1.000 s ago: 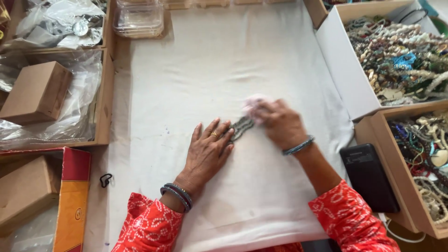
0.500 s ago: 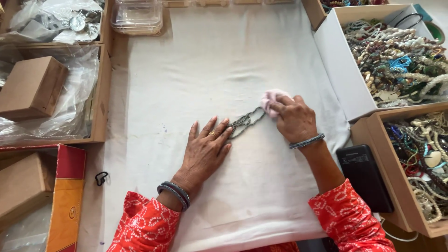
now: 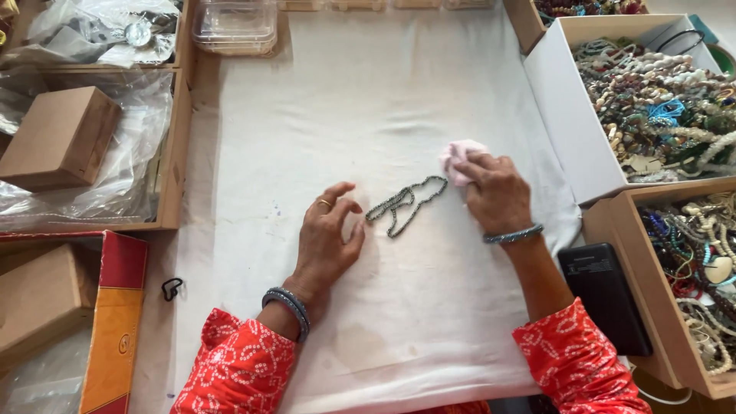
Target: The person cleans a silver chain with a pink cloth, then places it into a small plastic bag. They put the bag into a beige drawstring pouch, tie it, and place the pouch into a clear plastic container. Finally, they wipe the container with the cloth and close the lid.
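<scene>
Cloth covered the desk (image 3: 368, 100) where I watched both hands at work. My view showed the left hand (image 3: 328, 241) resting flat on the white cloth, its fingers (image 3: 337, 192) spread fairly wide and holding nothing, with the beaded chain (image 3: 405, 203) lying just beside them toward two o'clock. That dark chain lay loose near the middle of the cloth, between the two hands. The right hand (image 3: 498, 192) had its fingers closed down on a small pink rag (image 3: 458, 157), pressed to the cloth at the chain's far end.

Around them I counted the packages. At ten o'clock sat a plain brown cardboard box (image 3: 57, 138) on crinkled clear plastic. At eight o'clock lay a long red and orange carton (image 3: 115, 322). A clear plastic container (image 3: 234, 27) stood at twelve o'clock. At two o'clock an open white box (image 3: 567, 115) was heaped with mixed beads, and at four o'clock a brown box (image 3: 652, 307) held more strands. A flat black slab (image 3: 606, 295) lay beside the right forearm.
</scene>
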